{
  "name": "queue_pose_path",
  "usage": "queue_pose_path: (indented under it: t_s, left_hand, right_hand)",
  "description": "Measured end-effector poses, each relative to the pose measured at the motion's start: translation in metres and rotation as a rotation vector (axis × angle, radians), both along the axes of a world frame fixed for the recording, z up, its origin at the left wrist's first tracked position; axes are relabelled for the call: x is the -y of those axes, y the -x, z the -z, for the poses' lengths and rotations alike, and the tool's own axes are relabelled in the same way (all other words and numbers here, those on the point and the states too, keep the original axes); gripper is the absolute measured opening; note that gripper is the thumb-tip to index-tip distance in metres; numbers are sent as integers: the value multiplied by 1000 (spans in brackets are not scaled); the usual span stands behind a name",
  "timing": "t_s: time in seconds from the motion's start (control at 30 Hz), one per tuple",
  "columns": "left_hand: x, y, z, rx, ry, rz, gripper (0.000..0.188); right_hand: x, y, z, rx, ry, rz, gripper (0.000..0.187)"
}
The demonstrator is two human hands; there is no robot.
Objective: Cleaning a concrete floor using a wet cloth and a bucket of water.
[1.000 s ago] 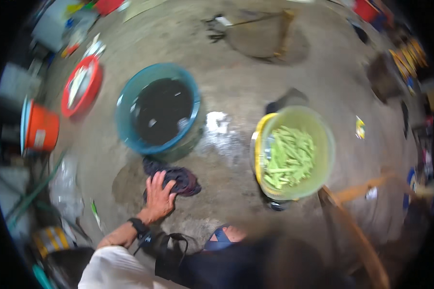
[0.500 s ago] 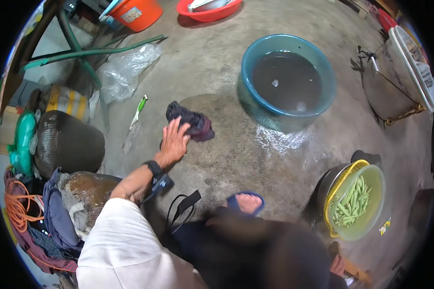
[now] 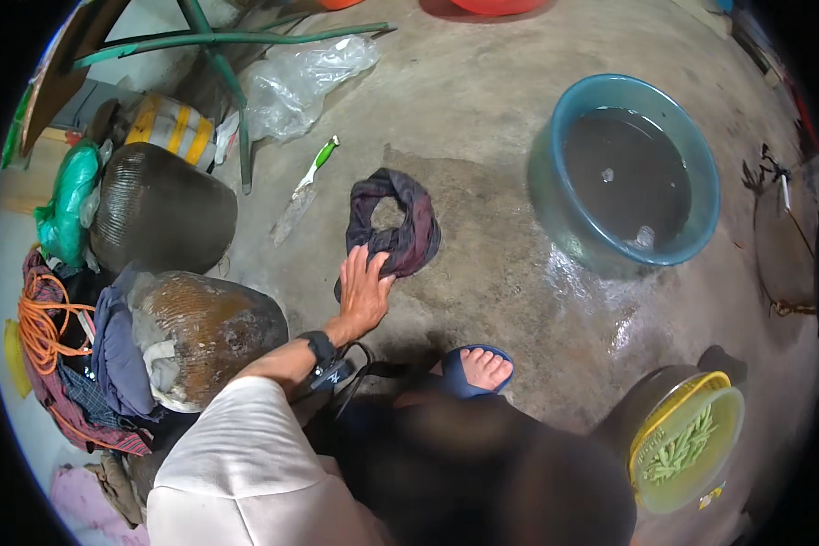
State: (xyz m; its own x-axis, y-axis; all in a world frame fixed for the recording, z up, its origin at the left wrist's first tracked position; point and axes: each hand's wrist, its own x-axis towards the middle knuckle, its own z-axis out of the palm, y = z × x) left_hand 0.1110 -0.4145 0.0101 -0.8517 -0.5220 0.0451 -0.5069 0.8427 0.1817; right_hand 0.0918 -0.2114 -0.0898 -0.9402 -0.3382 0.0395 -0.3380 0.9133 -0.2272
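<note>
My left hand (image 3: 364,293) reaches forward over the wet concrete floor, palm down, fingertips resting on the near edge of a dark purple striped cloth (image 3: 400,223) that lies crumpled in a ring. The fingers are spread and hold nothing. A black wristband sits on that wrist. My right hand is hidden from view. A knife with a green and white handle (image 3: 305,187) lies on the floor left of the cloth.
A blue basin of dark water (image 3: 630,173) stands at the right. A yellow colander of green beans (image 3: 687,443) sits lower right. Two large round pots (image 3: 162,211) and piled cloths crowd the left, with a clear plastic bag (image 3: 300,77) behind. My sandalled foot (image 3: 479,369) is near.
The view has swung left and closer to the floor. My left hand stays on the cloth, which now lies more spread out in a ring.
</note>
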Motion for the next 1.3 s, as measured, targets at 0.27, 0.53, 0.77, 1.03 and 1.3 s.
queue_pose_path:
  t_s: [0.27,0.53,0.77,1.03,1.3]
  left_hand:
    - [98,82,0,-1,35,-177,57]
    - [194,174,-1,191,78,-219,52]
    - [160,119,3,-35,164,-105,47]
    - [2,-46,0,34,49,-319,50]
    - [64,-23,15,-40,161,-380,53]
  right_hand:
    - [-12,-7,7,-142,6,-96,22]
    - [-17,-1,3,-159,-11,-99,24]
    - [-15,0,4,-181,5,-120,26]
    - [-20,-5,1,-211,32,-178,29]
    - [-19,-9,3,-233,42,-243,32]
